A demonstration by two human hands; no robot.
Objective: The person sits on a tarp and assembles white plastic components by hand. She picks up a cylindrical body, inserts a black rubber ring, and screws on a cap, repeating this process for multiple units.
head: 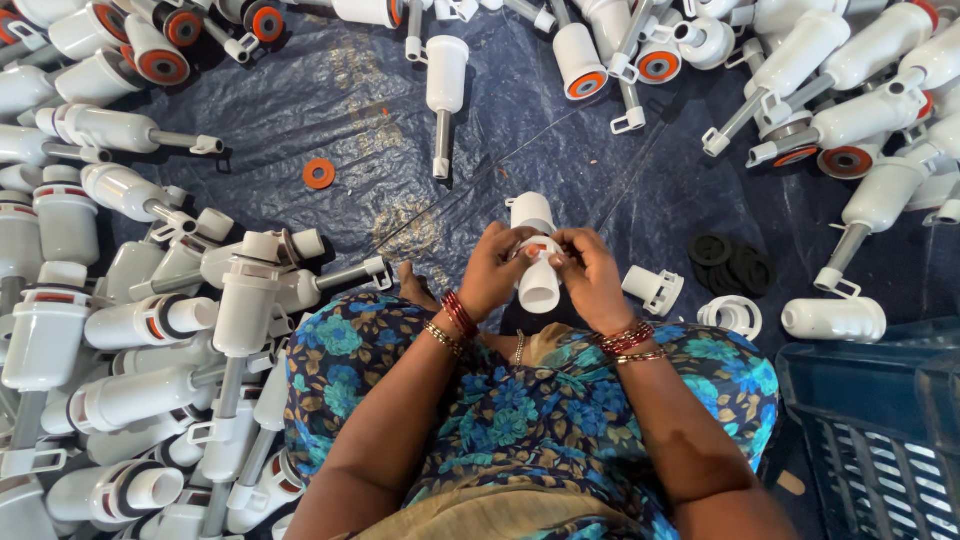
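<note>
Above blue tarp (330, 100), left hand (497, 272) and right hand (592, 280) pinch white plastic fitting (540, 285) between them

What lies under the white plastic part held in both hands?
Under the white plastic part, held by left hand and right hand, lies the dark blue tarp. The floor beneath the tarp is covered.

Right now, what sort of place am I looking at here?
Probably a small floor-level assembly workshop. Heaps of white plastic valve parts ring a dark tarp; loose orange washers and black rings lie ready, and both hands work on one white part.
</note>
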